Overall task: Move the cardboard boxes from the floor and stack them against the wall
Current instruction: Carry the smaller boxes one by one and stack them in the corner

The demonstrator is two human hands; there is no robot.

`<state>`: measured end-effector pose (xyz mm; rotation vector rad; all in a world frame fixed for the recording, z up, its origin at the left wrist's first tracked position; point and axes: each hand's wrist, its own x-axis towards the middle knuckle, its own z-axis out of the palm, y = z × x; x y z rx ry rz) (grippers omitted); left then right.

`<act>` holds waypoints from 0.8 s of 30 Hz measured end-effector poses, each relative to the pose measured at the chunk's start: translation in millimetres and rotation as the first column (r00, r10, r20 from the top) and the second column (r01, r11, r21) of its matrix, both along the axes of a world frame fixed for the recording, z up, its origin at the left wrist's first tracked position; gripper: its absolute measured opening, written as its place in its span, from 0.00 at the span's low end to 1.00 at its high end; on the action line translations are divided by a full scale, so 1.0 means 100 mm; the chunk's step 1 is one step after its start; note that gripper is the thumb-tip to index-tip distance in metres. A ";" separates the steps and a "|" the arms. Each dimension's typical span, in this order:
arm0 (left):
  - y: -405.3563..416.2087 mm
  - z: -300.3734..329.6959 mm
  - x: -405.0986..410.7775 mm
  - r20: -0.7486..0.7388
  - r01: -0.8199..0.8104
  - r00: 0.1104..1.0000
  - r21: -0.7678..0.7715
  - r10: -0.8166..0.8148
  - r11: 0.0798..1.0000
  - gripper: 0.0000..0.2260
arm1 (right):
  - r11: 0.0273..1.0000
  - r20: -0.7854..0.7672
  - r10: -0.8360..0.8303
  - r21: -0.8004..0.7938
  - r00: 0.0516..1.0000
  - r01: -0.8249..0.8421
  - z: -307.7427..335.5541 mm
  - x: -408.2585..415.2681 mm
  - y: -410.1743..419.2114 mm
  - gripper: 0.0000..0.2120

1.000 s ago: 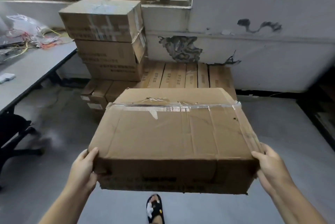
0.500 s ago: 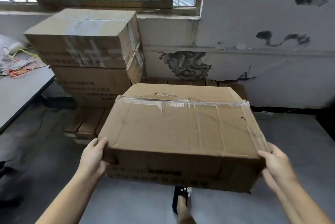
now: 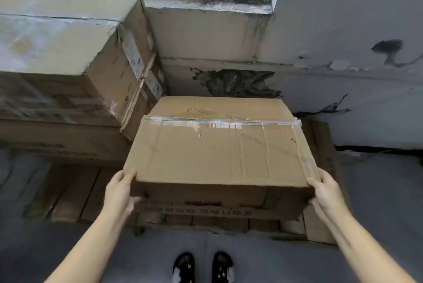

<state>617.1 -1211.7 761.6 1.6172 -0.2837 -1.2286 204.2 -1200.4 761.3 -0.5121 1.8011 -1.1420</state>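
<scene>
Cardboard box (image 3: 219, 152) — the one being carried — hangs level between the person's two hands, its long axis running left to right across the body, its taped seam parallel to the wall. Nearest the camera, two dark slippers (image 3: 202, 268) stand on the grey floor (image 3: 377, 202) just short of a low layer of flat boxes (image 3: 320, 232). The left hand (image 3: 120, 193) clamps the near-left corner, thumb on top and fingers curled under the edge; the right hand (image 3: 326, 191) grips the near-right corner the same way, so both hands sit at the near side and the whole box reaches away from the fingers toward the wall (image 3: 343, 90). It appears held just above the low layer, though whether its far edge already rests there cannot be told. To the left rises the tall stack (image 3: 75, 72), its right face just beside the carried box's far-left corner — the likely squeeze point when the box is pushed forward and set down against the wall.
</scene>
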 end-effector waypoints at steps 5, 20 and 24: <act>-0.58 -0.62 0.09 0.038 -0.033 0.999 0.067 0.031 0.997 0.10 | 0.997 0.053 -0.012 0.082 0.999 0.008 -0.68 0.28 -0.43 0.16; -0.99 -1.41 -0.17 -0.280 -0.145 0.907 0.497 0.316 0.856 0.20 | 0.821 0.146 -0.435 0.469 0.888 0.325 -1.58 0.57 -0.82 0.33; -1.24 -1.51 -0.25 -0.273 -0.147 0.910 0.489 0.311 0.860 0.20 | 0.862 0.170 -0.379 0.422 0.910 0.280 -1.55 0.41 -1.17 0.27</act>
